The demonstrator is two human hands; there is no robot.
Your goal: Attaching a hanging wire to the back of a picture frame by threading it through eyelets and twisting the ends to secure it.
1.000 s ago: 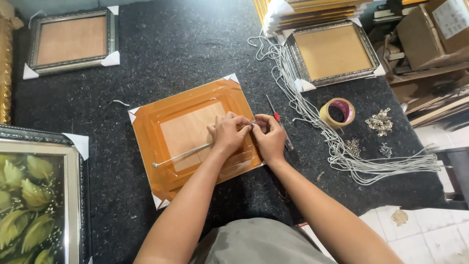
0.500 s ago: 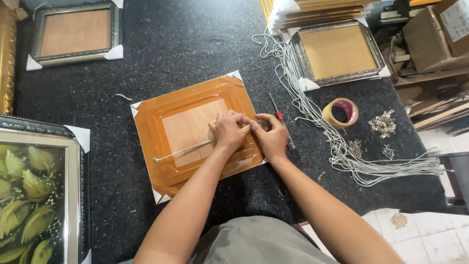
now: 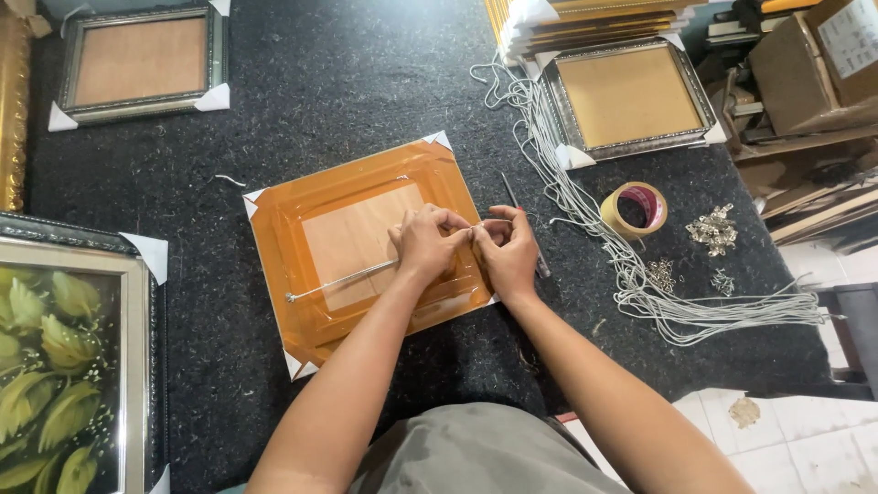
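Lying face down on the dark felt table, the orange frame has a grey cord stretched across its back from a fixing near the left edge. The left hand pinches this cord with curled fingers over the frame's right half. Touching it, the right hand pinches the cord's end at the frame's right edge. A tape roll sits further right.

left hand + right hand: pinching white cord | on orange frame back | tape roll right
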